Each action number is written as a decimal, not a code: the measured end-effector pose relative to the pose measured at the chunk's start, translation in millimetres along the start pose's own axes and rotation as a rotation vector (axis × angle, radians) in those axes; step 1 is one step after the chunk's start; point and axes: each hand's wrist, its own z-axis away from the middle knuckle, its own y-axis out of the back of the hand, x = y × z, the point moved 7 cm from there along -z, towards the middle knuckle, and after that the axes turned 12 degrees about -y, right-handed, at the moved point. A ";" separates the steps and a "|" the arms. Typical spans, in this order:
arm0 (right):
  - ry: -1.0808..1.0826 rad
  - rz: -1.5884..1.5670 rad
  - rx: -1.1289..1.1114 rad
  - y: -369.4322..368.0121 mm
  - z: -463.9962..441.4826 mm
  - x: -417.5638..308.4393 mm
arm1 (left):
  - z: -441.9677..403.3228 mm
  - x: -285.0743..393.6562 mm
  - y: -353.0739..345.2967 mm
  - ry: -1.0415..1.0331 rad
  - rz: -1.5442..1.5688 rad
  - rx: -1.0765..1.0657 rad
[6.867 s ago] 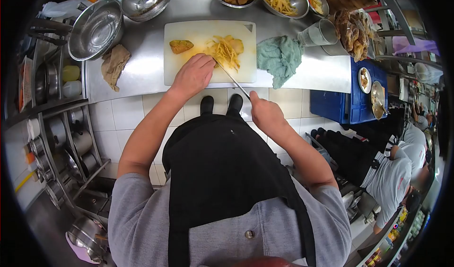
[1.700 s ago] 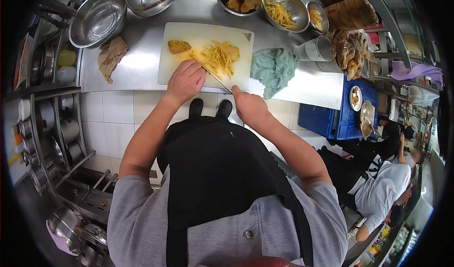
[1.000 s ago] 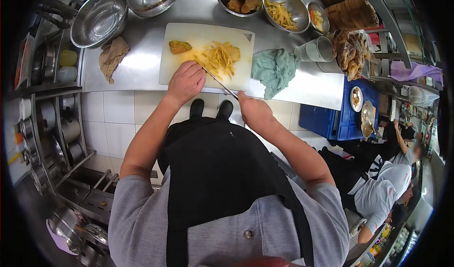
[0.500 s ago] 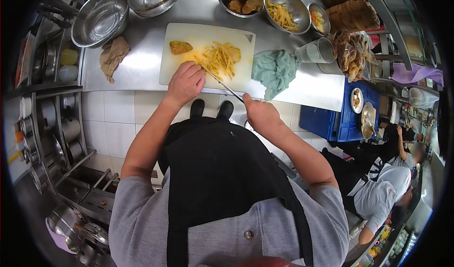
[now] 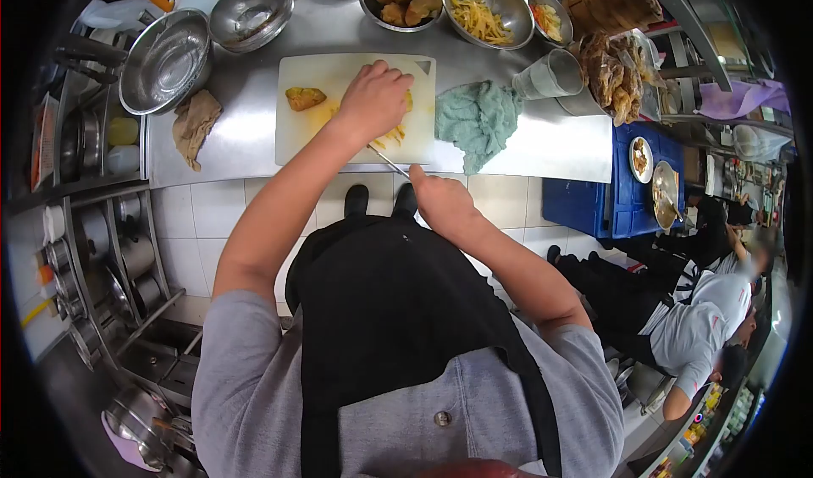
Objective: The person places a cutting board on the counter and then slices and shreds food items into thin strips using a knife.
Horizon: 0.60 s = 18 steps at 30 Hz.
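A white cutting board (image 5: 292, 139) lies near the counter's front edge. My left hand (image 5: 378, 99) is over the board with fingers bent down onto the pile of yellow cut strips (image 5: 405, 132). It covers most of the pile, and its fingertips are hidden. In my right hand (image 5: 442, 200), at the board's front edge, is the handle of a knife (image 5: 389, 162). The blade points up and left, its tip end under my left wrist. A yellow-green chunk (image 5: 305, 98) rests on the board's left side.
Metal bowls with chunks (image 5: 400, 4), strips (image 5: 480, 19) and mixed shreds (image 5: 549, 22) stand behind the board. A green cloth (image 5: 480, 124) and clear plastic container (image 5: 550, 76) are at right, a brown cloth (image 5: 196, 128) at left. Two people (image 5: 694, 309) are at far right.
My left hand has moved from the front of the strips forward and right, over them. The right hand with the knife has drawn slightly back toward me. The view has shifted a little.
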 end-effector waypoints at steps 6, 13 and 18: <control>0.012 -0.099 0.033 -3.6 -0.5 4.5 | 0.7 -13.9 -28.8 0.051 -0.003 -0.361; 0.032 -0.134 0.039 -1.5 0.0 6.4 | -2.5 -65.5 8.9 0.470 0.522 -0.405; -0.030 -0.140 -0.053 4.6 -1.0 3.5 | -22.2 -53.6 -3.8 0.519 0.600 -0.631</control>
